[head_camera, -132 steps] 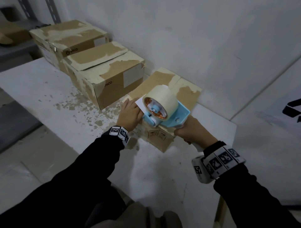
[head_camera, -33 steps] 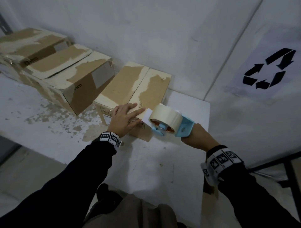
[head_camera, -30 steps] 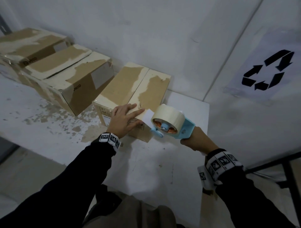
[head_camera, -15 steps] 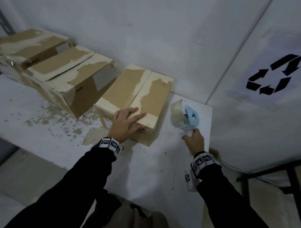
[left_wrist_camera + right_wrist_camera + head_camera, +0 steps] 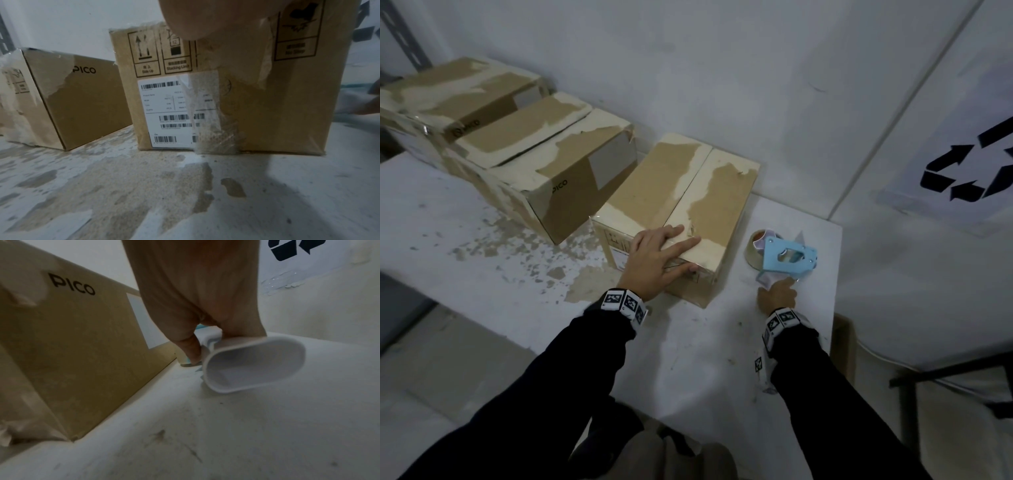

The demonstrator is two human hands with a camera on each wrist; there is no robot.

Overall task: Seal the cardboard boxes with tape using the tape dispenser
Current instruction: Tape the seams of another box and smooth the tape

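"PICO" on cardboard box (image 5: 82,340), "Side Up", "Stacking Limit" on its end (image 5: 236,97)

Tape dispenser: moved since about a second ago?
Yes. The tape dispenser has gone from the near end of the closest box, by the left hand, down to the table on the box's right, handle in the right hand.

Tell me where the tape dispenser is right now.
In the head view the tape dispenser lies on the white table, just right of the nearest cardboard box; the right hand holds its handle.
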